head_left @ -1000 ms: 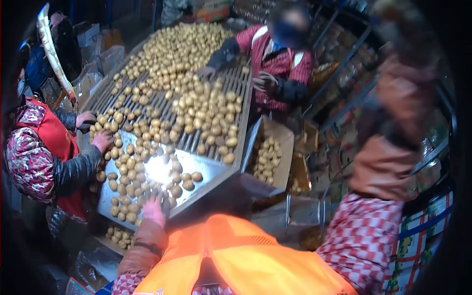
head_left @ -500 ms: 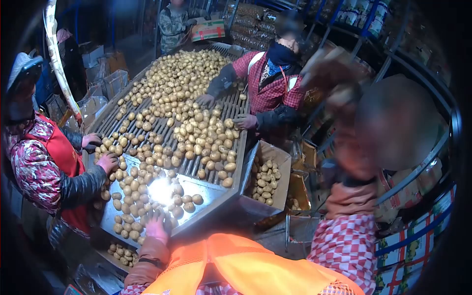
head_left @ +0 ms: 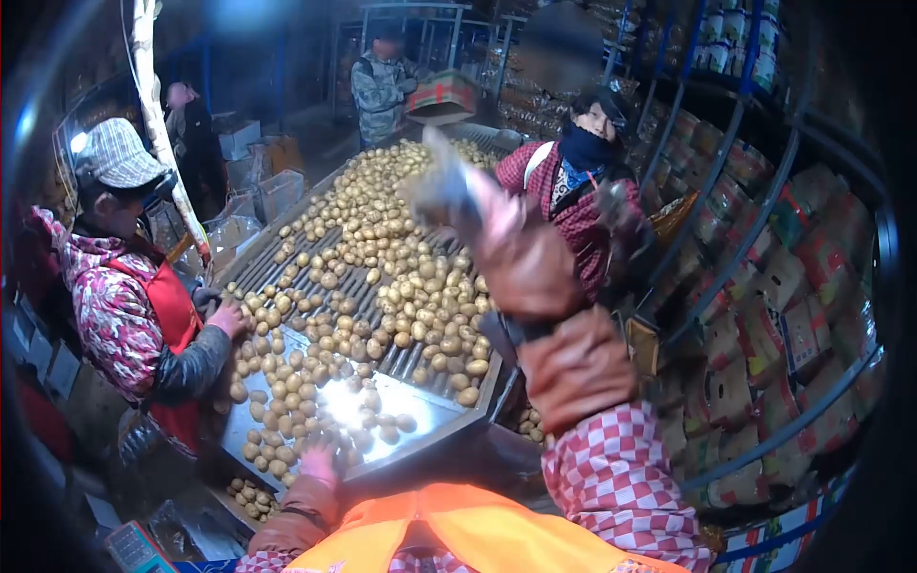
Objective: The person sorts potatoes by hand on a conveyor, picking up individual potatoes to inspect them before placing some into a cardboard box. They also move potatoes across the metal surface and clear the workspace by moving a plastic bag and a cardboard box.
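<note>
My left hand (head_left: 322, 458) rests at the near edge of the metal chute (head_left: 396, 435), its fingers stretched out beside the potatoes (head_left: 277, 449). Raised in front of me, my right hand (head_left: 468, 196) is smeared by motion and covers part of the sorting table. Whether it holds anything cannot be made out. Many more potatoes (head_left: 430, 286) are spread over the slatted rollers (head_left: 334, 253) beyond the chute. A bright glare hides some of those near my left hand.
A person in a red apron (head_left: 167, 315) works at the left side. Another in a checked jacket (head_left: 540, 172) stands at the right. At the far end, a person in camouflage (head_left: 377, 91) is near a carton (head_left: 444, 94). Stacked cartons (head_left: 735, 372) and metal rails (head_left: 764, 215) lie right.
My right arm has swung left and forward across the view, over the table side. My left hand stays at the chute edge. The camera view has shifted, and the co-workers have moved their hands.
</note>
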Demonstrator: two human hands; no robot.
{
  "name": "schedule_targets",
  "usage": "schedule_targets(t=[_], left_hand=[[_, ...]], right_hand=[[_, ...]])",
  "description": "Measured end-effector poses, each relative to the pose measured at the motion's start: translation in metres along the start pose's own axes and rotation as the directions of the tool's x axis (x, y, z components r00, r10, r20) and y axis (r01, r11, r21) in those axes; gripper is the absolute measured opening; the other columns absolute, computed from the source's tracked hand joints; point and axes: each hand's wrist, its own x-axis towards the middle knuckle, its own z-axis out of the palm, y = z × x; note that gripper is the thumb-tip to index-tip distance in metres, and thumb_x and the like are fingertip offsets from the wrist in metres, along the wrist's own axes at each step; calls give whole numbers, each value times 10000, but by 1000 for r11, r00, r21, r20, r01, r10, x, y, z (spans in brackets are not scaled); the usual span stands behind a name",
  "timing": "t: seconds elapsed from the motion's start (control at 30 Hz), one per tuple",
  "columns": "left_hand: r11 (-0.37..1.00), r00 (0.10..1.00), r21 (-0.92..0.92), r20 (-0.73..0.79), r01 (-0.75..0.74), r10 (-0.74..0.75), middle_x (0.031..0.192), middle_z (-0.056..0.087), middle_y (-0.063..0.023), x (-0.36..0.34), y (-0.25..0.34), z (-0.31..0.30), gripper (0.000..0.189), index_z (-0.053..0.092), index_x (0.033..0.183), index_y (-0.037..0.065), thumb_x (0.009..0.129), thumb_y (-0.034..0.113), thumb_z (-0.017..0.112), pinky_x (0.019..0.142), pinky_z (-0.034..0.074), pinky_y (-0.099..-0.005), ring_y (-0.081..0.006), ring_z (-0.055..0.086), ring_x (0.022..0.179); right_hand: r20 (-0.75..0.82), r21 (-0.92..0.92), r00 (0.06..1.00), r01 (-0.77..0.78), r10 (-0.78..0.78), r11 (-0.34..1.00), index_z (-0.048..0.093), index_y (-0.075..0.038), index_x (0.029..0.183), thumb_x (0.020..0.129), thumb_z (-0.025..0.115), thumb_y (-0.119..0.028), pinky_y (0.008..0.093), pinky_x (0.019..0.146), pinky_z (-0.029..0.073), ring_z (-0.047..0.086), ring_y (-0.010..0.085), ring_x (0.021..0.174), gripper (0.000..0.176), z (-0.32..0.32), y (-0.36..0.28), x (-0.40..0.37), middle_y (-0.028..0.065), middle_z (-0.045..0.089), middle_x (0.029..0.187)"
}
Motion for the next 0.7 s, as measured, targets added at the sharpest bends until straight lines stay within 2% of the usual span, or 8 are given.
schedule_targets(t=[0.07, 0.17, 0.2, 0.27, 0.37, 0.47, 0.53, 0.7], left_hand=[[999, 1000, 39, 0, 4, -4, 1319, 583, -111, -2, 0, -5, 376, 692, 1158, 160, 798, 265, 705, 1119, 335, -525, -373, 439, 1336], [992, 992, 28, -8, 124, -124, 1325, 590, -114, -6, 4, 2, 341, 705, 1142, 186, 811, 269, 701, 1110, 349, -529, -381, 439, 1337], [990, 990, 15, 1, 142, -142, 1323, 590, -111, -8, 0, 9, 344, 705, 1144, 184, 810, 265, 703, 1114, 345, -531, -379, 439, 1338], [985, 984, 14, -42, 171, -171, 1321, 591, -110, -12, 2, 11, 344, 706, 1144, 187, 806, 257, 707, 1112, 348, -530, -376, 443, 1333], [981, 980, 4, -29, 195, -195, 1311, 594, -111, -14, 0, 14, 357, 708, 1141, 170, 792, 240, 723, 1110, 347, -529, -382, 447, 1327], [976, 976, -4, -31, 216, -217, 1305, 591, -107, -10, 10, 7, 372, 699, 1152, 164, 788, 235, 727, 1107, 351, -526, -385, 444, 1325], [985, 977, 49, -148, 164, -155, 1203, 643, -54, -8, 15, 7, 331, 727, 1085, 191, 755, 199, 741, 1010, 434, -510, -389, 502, 1253], [986, 974, 44, -165, 162, -153, 1196, 651, -70, -5, 19, 2, 324, 730, 1078, 180, 754, 189, 728, 1009, 432, -508, -389, 509, 1244]], right_hand=[[-272, -357, 962, -92, -9, 929, 214, -38, 1532, 997, 559, -450, 343, 593, 543, 646, 223, 685, 758, 62, -74, 21, 161, 642, 985], [-81, -395, 995, 28, -66, 918, 193, -67, 1558, 946, 676, -270, 385, 659, 573, 678, 273, 735, 807, 47, -53, 28, 198, 638, 1069], [-123, -439, 992, -78, 27, 895, 168, -123, 1581, 853, 746, -87, 442, 712, 591, 690, 329, 872, 930, 43, -46, 32, 207, 637, 1095], [-67, -221, 986, -166, 155, 961, 29, -149, 1587, 832, 703, 21, 423, 723, 576, 665, 289, 847, 1026, 40, -49, 39, 169, 615, 1054], [120, 7, 992, 24, -25, 1000, 227, -120, 1563, 880, 703, -62, 427, 762, 572, 659, 310, 888, 834, 7, -104, 112, 179, 601, 1104], [115, -150, 976, 203, -187, 968, 248, -125, 1552, 863, 696, -20, 440, 799, 568, 650, 333, 937, 828, 42, -208, 97, 190, 589, 1150], [125, -247, 968, 242, -217, 938, 262, -128, 1544, 852, 691, 8, 448, 825, 566, 645, 348, 969, 826, 42, -251, 92, 198, 580, 1181], [14, -474, 1000, 10, -4, 880, 297, -136, 1526, 823, 679, 79, 470, 888, 561, 631, 386, 1050, 829, -7, -216, 105, 217, 560, 1258]])
